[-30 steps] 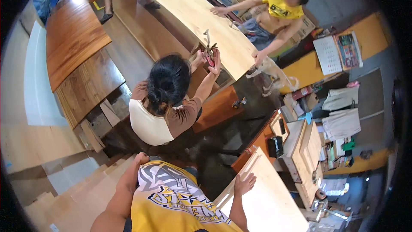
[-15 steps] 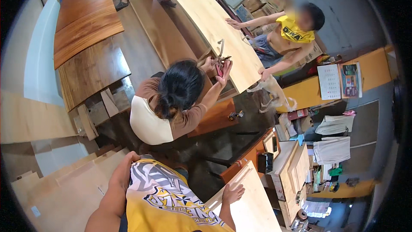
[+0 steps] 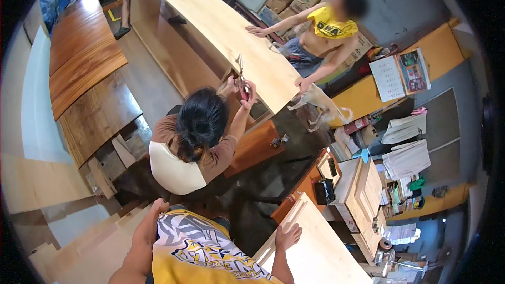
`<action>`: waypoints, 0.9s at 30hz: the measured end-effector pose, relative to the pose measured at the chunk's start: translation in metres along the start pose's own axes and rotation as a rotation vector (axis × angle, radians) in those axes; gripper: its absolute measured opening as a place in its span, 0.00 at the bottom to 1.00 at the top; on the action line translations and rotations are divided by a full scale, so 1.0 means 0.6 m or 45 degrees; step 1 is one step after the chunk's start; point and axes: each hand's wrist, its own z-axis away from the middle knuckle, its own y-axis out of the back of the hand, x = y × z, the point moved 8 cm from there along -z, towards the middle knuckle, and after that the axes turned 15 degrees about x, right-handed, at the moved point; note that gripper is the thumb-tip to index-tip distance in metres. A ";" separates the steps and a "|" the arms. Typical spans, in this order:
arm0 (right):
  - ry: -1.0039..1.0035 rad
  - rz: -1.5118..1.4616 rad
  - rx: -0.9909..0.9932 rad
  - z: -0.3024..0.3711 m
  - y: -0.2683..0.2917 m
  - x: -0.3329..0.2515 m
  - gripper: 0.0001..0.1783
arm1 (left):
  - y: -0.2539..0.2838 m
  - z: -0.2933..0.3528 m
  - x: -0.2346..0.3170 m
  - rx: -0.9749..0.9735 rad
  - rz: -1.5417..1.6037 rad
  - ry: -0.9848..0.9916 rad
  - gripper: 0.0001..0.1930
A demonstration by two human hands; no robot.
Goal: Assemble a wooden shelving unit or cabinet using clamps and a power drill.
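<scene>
My right hand (image 3: 288, 235) lies open on a pale wooden panel (image 3: 321, 250) at the lower right, fingers apart. At my left side, against my yellow and white shirt (image 3: 202, 242), is my left hand (image 3: 159, 206); its fingers are mostly hidden. Ahead, a co-worker in a brown and cream shirt (image 3: 176, 171) bends at a long wooden cabinet (image 3: 221, 18). Both that person's hands are around a metal clamp (image 3: 241, 81) with red on it, at the cabinet's edge. Across the cabinet, a second person with a yellow cloth (image 3: 334, 23) rests both hands on its pale top.
Brown wooden boards (image 3: 87, 58) stretch along the far left. Large pale panels (image 3: 79, 236) stand beside my left arm. A light dog (image 3: 321, 106) stands near the cabinet's corner. An orange-brown table (image 3: 302, 186) and a wooden cabinet (image 3: 355, 200) stand to the right.
My view has turned slightly, so the room sits further left. A hand now shows at the cabinet's far end. My right hand stays on the panel. The co-worker still handles the clamp.
</scene>
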 end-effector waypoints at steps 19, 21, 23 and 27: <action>-0.018 -0.036 0.013 -0.002 0.008 -0.004 0.47 | 0.010 0.010 -0.010 0.029 -0.086 -0.055 0.20; -0.012 -0.043 0.041 0.000 0.011 -0.001 0.46 | 0.011 0.016 -0.001 0.031 -0.093 -0.047 0.20; -0.012 -0.058 0.039 0.000 0.013 -0.002 0.46 | 0.012 0.022 0.007 0.005 -0.095 -0.088 0.20; -0.030 -0.077 0.026 -0.003 0.012 -0.008 0.46 | 0.000 0.003 -0.012 0.028 -0.061 -0.057 0.20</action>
